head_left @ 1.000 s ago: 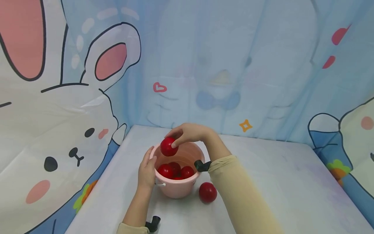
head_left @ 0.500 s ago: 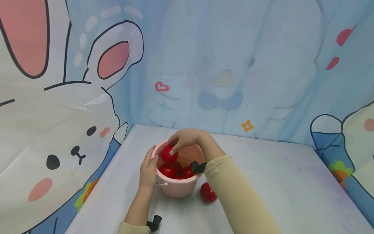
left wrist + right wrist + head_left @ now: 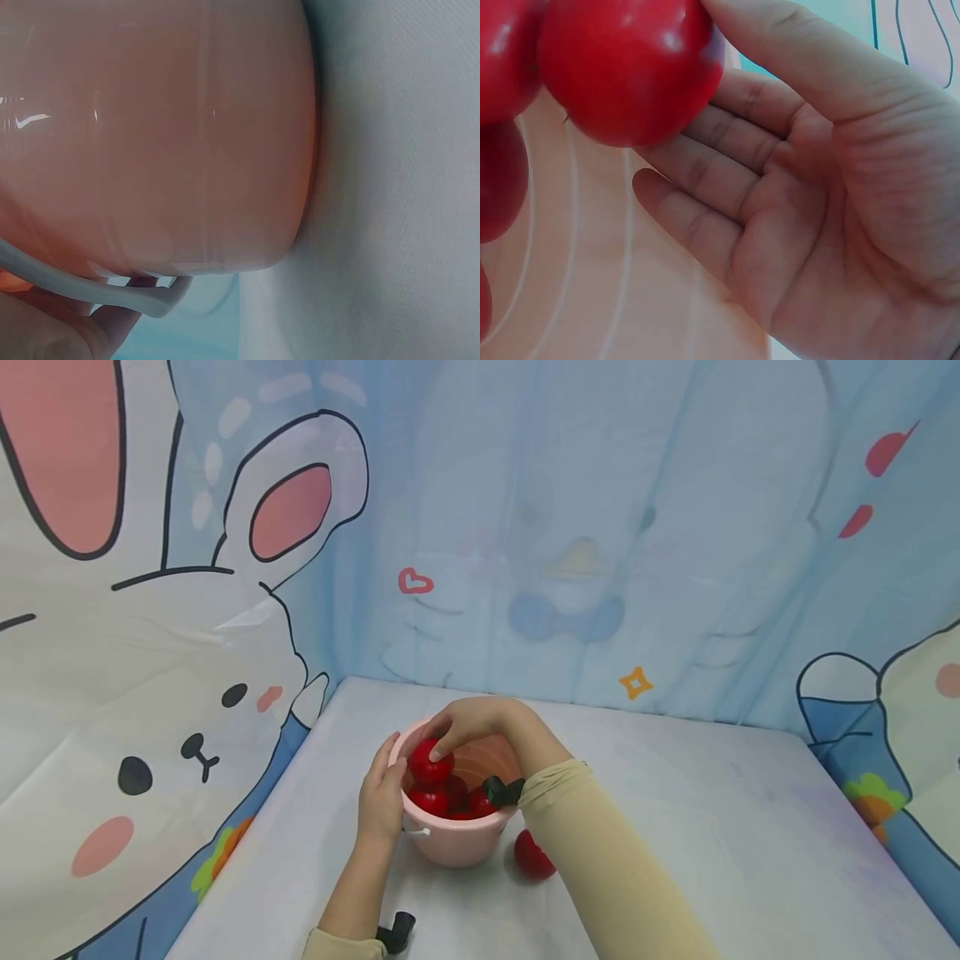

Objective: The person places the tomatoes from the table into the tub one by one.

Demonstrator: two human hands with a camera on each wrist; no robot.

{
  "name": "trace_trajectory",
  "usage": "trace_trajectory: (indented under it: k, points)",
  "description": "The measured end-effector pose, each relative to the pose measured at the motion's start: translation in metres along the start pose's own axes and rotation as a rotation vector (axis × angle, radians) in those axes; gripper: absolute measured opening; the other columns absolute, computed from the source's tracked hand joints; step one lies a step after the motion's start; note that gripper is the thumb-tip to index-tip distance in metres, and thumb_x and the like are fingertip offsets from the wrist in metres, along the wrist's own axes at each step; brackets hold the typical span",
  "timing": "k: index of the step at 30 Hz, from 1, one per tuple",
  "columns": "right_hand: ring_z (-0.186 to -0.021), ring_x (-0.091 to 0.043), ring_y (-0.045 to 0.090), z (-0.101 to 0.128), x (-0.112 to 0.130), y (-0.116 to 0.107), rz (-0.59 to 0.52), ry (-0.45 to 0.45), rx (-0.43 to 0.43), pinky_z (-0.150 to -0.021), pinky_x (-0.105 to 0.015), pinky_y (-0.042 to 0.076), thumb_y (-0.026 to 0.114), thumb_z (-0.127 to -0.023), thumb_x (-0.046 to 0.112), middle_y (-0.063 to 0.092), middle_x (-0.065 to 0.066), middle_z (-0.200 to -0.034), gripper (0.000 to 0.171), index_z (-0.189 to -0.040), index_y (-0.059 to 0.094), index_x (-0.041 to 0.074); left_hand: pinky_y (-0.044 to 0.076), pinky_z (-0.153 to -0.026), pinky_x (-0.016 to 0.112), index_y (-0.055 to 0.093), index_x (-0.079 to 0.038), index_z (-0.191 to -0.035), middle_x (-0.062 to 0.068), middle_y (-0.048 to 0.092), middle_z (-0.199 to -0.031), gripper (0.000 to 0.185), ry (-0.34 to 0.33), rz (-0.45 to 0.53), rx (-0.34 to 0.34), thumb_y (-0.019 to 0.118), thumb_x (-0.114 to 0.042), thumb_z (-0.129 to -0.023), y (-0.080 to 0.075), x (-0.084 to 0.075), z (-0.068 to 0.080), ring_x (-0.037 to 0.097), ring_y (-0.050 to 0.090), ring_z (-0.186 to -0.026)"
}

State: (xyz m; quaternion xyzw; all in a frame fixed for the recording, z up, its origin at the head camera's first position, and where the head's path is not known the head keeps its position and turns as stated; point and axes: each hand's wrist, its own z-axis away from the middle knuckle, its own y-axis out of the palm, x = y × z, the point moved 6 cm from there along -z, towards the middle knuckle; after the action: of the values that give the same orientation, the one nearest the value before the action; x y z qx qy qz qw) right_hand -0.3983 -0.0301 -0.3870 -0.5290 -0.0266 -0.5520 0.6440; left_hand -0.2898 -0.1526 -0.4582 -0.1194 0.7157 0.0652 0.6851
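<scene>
My left hand [image 3: 381,802] holds the side of a pink bucket [image 3: 459,847], thumb at the rim and fingers along the outer wall. Its pale handle [image 3: 90,291] runs beside the hand in the left wrist view. Inside the bucket's mouth, my right hand [image 3: 480,720] pinches a glossy, round red fruit [image 3: 431,763] between thumb and fingertips. That fruit sits right above several similar red fruits [image 3: 429,798] in the bucket. In the right wrist view, the held red fruit [image 3: 630,71] overlaps its neighbours, and the palm [image 3: 802,225] faces the camera.
Another round red fruit [image 3: 532,857] lies on the white table [image 3: 720,860] right of the bucket, partly covered by the right sleeve [image 3: 607,868]. Behind the table hangs a blue cartoon curtain [image 3: 480,527]; a printed rabbit [image 3: 195,693] covers the left side.
My right hand has lowered the red fruit from rim height down into the bucket, close onto the others. The right forearm now covers part of the fruit outside. My left hand keeps its hold.
</scene>
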Motion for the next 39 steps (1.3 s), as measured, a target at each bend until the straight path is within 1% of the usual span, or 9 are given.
trace_trajectory:
  k: [4,11,17,21,26,29,33,37,39]
  points:
    - [-0.121,-0.019,0.054,0.003,0.002,-0.001,0.007,-0.006,-0.003,-0.1,-0.046,0.053,0.076,-0.084,0.036,0.064,0.007,-0.123,0.046,-0.128,0.065,0.029,0.041,-0.109,0.054,0.036,-0.038,-0.151,-0.007,0.037,-0.158,0.05,0.003,-0.009,-0.004,0.045,-0.038,-0.101,0.0,-0.001,0.0,0.027,0.035,-0.146]
    - [-0.124,-0.014,0.055,0.003,0.001,-0.003,0.086,-0.047,-0.017,-0.103,-0.039,0.05,0.072,-0.087,0.041,0.066,0.011,-0.125,0.043,-0.128,0.066,0.03,0.038,-0.111,0.058,0.036,-0.04,-0.15,-0.008,0.037,-0.158,0.049,0.001,-0.012,-0.001,0.043,-0.04,-0.102,-0.001,0.001,0.001,0.026,0.033,-0.147]
    - [-0.125,-0.016,0.054,0.005,0.0,-0.005,0.063,-0.045,-0.037,-0.102,-0.043,0.051,0.072,-0.087,0.041,0.066,0.009,-0.124,0.042,-0.127,0.067,0.029,0.037,-0.111,0.059,0.036,-0.041,-0.15,-0.009,0.037,-0.158,0.049,-0.005,-0.013,-0.002,0.043,-0.042,-0.101,-0.001,0.002,0.001,0.026,0.033,-0.147]
    - [-0.125,-0.017,0.054,0.012,0.004,-0.009,0.081,-0.041,-0.058,-0.1,-0.044,0.052,0.072,-0.088,0.04,0.066,0.01,-0.125,0.042,-0.129,0.066,0.03,0.037,-0.111,0.059,0.036,-0.043,-0.149,-0.01,0.037,-0.157,0.048,-0.012,-0.014,0.0,0.043,-0.043,-0.102,0.0,0.002,0.001,0.025,0.033,-0.148]
    - [-0.124,-0.016,0.055,0.022,0.008,-0.014,0.127,-0.077,-0.069,-0.1,-0.041,0.053,0.069,-0.09,0.041,0.066,0.011,-0.125,0.041,-0.13,0.066,0.029,0.039,-0.11,0.058,0.037,-0.043,-0.148,-0.01,0.038,-0.157,0.047,-0.023,-0.014,-0.004,0.043,-0.043,-0.102,-0.001,0.003,0.001,0.025,0.034,-0.147]
    - [-0.125,-0.015,0.056,0.031,0.008,-0.019,0.146,-0.094,-0.088,-0.103,-0.038,0.051,0.066,-0.091,0.042,0.066,0.012,-0.125,0.043,-0.131,0.065,0.026,0.04,-0.11,0.057,0.037,-0.043,-0.148,-0.01,0.038,-0.157,0.047,-0.025,-0.012,-0.003,0.043,-0.042,-0.102,0.0,0.003,0.001,0.024,0.034,-0.146]
    - [-0.128,-0.015,0.055,0.051,0.0,-0.029,0.141,-0.109,-0.157,-0.107,-0.041,0.047,0.064,-0.093,0.043,0.064,0.01,-0.13,0.045,-0.133,0.063,0.025,0.042,-0.109,0.056,0.037,-0.044,-0.148,-0.011,0.038,-0.157,0.046,-0.02,-0.013,-0.002,0.042,-0.042,-0.102,0.0,0.002,0.001,0.023,0.034,-0.146]
    - [-0.128,-0.017,0.056,0.078,-0.017,-0.038,0.118,-0.109,-0.246,-0.107,-0.045,0.047,0.063,-0.093,0.042,0.063,0.007,-0.133,0.045,-0.134,0.062,0.023,0.042,-0.108,0.056,0.036,-0.045,-0.148,-0.012,0.037,-0.157,0.046,-0.018,-0.022,-0.002,0.041,-0.043,-0.102,0.0,0.001,0.001,0.022,0.034,-0.147]
    - [-0.128,-0.018,0.056,0.093,-0.029,-0.04,0.098,-0.09,-0.283,-0.106,-0.046,0.048,0.064,-0.093,0.042,0.063,0.007,-0.133,0.044,-0.134,0.062,0.025,0.042,-0.108,0.056,0.036,-0.045,-0.148,-0.012,0.036,-0.157,0.046,-0.019,-0.024,-0.001,0.041,-0.043,-0.102,-0.001,0.0,0.001,0.022,0.033,-0.147]
